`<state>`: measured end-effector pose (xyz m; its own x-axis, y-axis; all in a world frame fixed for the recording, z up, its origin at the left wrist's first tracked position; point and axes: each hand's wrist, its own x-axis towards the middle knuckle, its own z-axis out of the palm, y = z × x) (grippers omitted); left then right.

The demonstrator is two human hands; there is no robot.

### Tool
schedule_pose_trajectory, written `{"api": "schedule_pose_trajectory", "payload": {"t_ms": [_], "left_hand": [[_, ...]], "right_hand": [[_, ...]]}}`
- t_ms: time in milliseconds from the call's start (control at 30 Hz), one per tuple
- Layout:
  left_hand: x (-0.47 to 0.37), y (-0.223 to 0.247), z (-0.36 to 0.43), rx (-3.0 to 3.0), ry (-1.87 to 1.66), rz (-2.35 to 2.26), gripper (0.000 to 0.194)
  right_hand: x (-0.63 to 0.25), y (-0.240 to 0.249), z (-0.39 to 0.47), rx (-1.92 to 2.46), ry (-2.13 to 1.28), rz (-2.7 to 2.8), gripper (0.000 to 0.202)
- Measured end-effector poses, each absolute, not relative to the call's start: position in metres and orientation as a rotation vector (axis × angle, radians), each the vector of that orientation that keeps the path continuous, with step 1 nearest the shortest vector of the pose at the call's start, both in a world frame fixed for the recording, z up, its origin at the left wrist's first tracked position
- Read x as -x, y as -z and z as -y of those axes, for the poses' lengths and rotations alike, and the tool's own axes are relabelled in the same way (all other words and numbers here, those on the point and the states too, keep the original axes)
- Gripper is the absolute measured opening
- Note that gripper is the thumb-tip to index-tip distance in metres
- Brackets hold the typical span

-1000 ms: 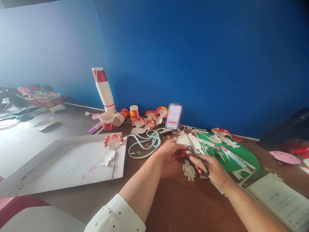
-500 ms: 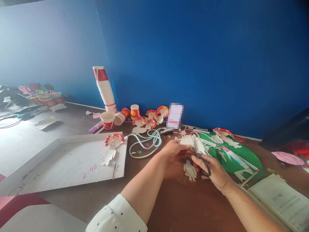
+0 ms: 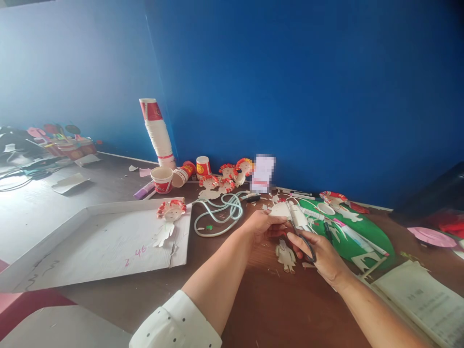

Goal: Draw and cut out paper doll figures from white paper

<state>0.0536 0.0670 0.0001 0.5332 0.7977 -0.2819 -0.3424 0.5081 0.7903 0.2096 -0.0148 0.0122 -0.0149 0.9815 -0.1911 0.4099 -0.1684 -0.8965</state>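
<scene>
Head view, right of centre: the left hand (image 3: 261, 225) pinches white paper (image 3: 279, 210) and the right hand (image 3: 321, 251) curls its fingers round scissors (image 3: 309, 245), apparently mid-cut, which calls for steady paper.

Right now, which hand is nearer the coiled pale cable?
Left. The left hand is just right of the cable, pinching white paper; the right hand, gripping scissors, is farther right.

Over the last second, white paper piece (image 3: 279, 210) and scissors (image 3: 308, 244) tips shifted slightly right relative to paper doll cutout (image 3: 285, 257); blades now steeper.
</scene>
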Motion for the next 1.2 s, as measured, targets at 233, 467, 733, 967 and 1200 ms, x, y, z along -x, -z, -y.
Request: {"api": "schedule_pose_trajectory", "payload": {"t_ms": [233, 467, 733, 967, 1200], "left_hand": [[-0.054, 0.001, -0.067, -0.743, -0.750, -0.703, 0.022], [-0.054, 0.004, -0.068, -0.732, -0.760, -0.692, 0.023], [-0.054, 0.002, -0.068, -0.740, -0.774, -0.705, 0.029], [-0.052, 0.004, -0.072, -0.826, -0.912, -0.685, 0.032], [-0.055, 0.014, -0.079, -0.906, -0.959, -0.710, 0.039]], "right_hand": [[-0.210, -0.012, 0.015, 1.660, -1.169, 1.447, 0.042], [-0.210, -0.013, 0.015, 1.650, -1.162, 1.456, 0.042], [-0.209, -0.016, 0.015, 1.684, -1.152, 1.448, 0.043], [-0.209, -0.018, 0.016, 1.678, -1.145, 1.469, 0.041], [-0.210, -0.015, 0.016, 1.666, -1.149, 1.475, 0.046]]}}
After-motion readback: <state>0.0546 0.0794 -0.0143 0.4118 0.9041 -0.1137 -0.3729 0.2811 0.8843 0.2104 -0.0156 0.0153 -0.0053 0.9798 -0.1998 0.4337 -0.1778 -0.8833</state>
